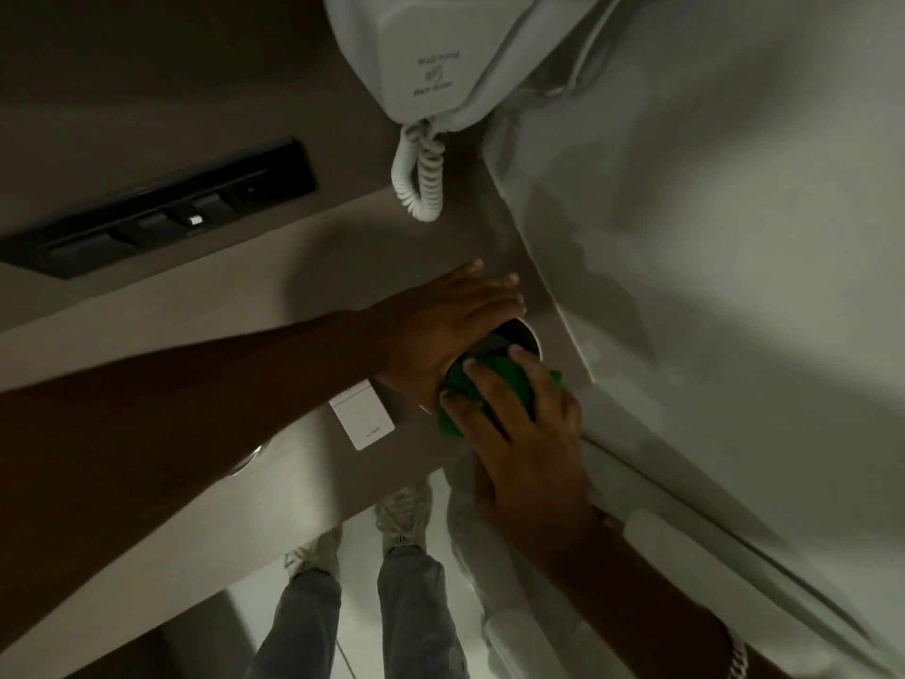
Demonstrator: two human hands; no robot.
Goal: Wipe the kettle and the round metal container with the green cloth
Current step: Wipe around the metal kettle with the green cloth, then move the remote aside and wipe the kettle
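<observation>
The round metal container [520,335] stands on the beige counter [294,296] close to the white wall at the right; only its dark rim and part of its side show. My left hand [440,330] lies over its left side, fingers stretched flat toward the wall. The green cloth [494,384] is pressed against the container's near side under my right hand [519,423], whose fingers are spread over it. No kettle can be made out in this dim view.
A white wall-hung hair dryer [436,56] with a coiled cord [423,174] hangs above the counter. A black switch panel [156,208] is set in the back wall at left. A white card [362,414] lies on the counter. My shoes [401,517] show below the counter edge.
</observation>
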